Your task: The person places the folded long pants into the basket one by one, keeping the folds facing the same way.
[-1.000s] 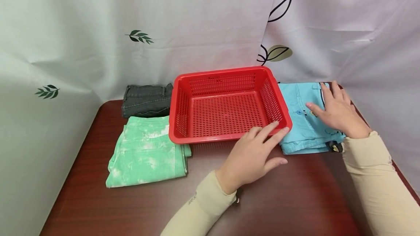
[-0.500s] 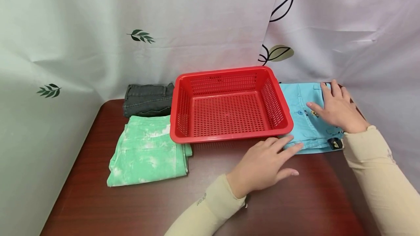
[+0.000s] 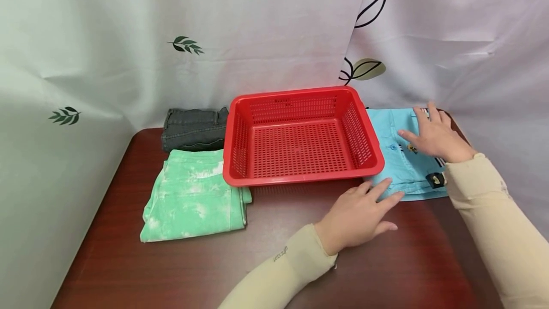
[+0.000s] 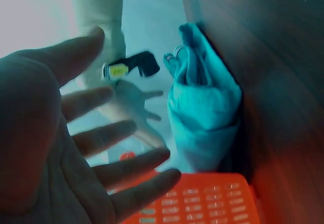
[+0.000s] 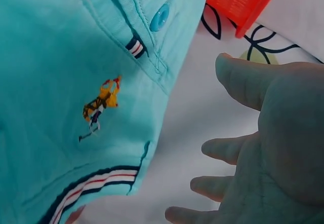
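Folded light-blue pants (image 3: pixel 386 125), with a round button, a small embroidered figure and striped trim, lie at the right of the table. In the head view my right hand (image 3: pixel 439 138) is over their far right part, fingers spread and holding nothing. The right wrist view shows that hand apart from the cloth. My left hand (image 3: pixel 353 216) is by the near left corner of the pants, its fingertips overlapping their front edge in the head view. The left wrist view shows its fingers spread, with a gap between them and the folded pants (image 4: pixel 202 117).
A red plastic basket (image 3: pixel 302 179) with nothing in it stands left of the pants. Further left lie a folded green-and-white garment (image 3: pixel 193 209) and a dark grey folded garment (image 3: pixel 195 130) behind it. White patterned curtains (image 3: pixel 279 27) border the table (image 3: pixel 171 275).
My left hand has moved right from the basket's near corner to the front edge of the pants. My right hand has shifted slightly left and away from me over the pants.
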`<state>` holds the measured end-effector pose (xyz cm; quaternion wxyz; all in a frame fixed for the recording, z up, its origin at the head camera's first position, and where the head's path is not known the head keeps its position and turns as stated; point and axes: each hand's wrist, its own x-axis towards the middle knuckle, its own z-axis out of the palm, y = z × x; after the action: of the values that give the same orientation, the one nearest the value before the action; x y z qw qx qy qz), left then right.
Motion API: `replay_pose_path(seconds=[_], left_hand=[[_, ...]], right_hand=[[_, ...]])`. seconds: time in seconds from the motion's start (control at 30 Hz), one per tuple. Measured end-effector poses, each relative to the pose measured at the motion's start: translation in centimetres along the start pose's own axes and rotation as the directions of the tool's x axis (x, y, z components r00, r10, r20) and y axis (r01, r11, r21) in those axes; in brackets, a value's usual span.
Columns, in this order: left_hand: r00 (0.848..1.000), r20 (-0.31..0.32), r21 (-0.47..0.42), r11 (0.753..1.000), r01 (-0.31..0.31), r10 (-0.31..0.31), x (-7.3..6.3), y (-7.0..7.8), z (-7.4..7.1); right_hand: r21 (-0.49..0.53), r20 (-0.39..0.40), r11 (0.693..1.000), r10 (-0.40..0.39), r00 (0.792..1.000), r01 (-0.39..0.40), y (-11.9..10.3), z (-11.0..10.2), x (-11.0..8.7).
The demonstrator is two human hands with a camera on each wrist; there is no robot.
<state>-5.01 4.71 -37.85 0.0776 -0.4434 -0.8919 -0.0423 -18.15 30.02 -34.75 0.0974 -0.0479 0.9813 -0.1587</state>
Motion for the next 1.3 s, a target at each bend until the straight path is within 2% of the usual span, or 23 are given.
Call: replay_pose_path(seconds=[0.3,0.5,0.73,1.0,1.17,1.3], left_hand=[[0.995,0.073,0.084,0.994,0.069,-0.075,1.0,0.8,0.8],[0.991,0.096,0.117,0.990,0.076,-0.088,1.9,0.9,1.5],[0.976,0.147,0.146,0.980,0.139,-0.160,2.8,1.2,1.8],[0.973,0.141,0.185,0.971,0.155,-0.182,2.9,1.2,2.4],[0.963,0.174,0.188,0.967,0.171,-0.204,2.9,1.0,2.7],[0.964,0.156,0.181,0.966,0.185,-0.213,2.9,1.0,2.9]], right_hand=[[0.023,0.056,1.000,-0.014,0.998,0.013,0.3,-0.2,1.6],[-0.012,0.120,1.000,0.000,0.993,0.002,1.0,0.0,2.5],[-0.036,0.144,0.999,-0.020,0.989,0.025,1.3,0.4,3.5],[-0.010,0.171,1.000,-0.018,0.985,0.020,1.5,0.8,4.3],[-0.009,0.176,1.000,-0.017,0.984,0.019,1.6,1.1,4.5],[0.002,0.174,1.000,-0.020,0.985,0.020,1.6,1.2,4.7]])
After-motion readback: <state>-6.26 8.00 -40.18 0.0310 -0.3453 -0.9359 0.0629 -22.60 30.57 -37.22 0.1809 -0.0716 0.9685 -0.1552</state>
